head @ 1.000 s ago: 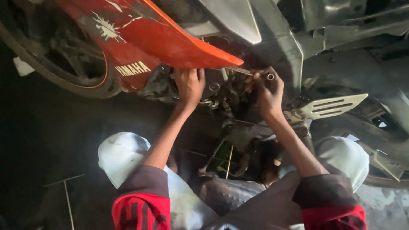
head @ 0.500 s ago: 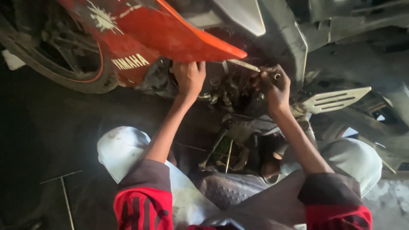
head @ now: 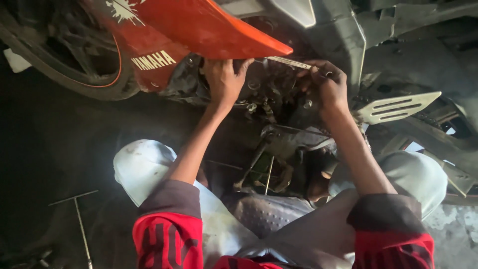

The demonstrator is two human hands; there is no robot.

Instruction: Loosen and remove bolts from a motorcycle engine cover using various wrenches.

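The red fairing point(head: 199, 30) hides the left hand's point(head: 224, 82) fingertips. The wheel point(head: 59, 65) runs off the frame's left edge, and the engine parts point(head: 269, 94) sit too dark to tell.

Right hand point(head: 326, 84) drew the wrench point(head: 289, 62) slightly leftward.

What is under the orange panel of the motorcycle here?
Under the orange panel sits the dark engine. The left hand reaches under its edge; the right hand holds a thin metal tool. The panel hides the tool's tip and the engine's upper part.
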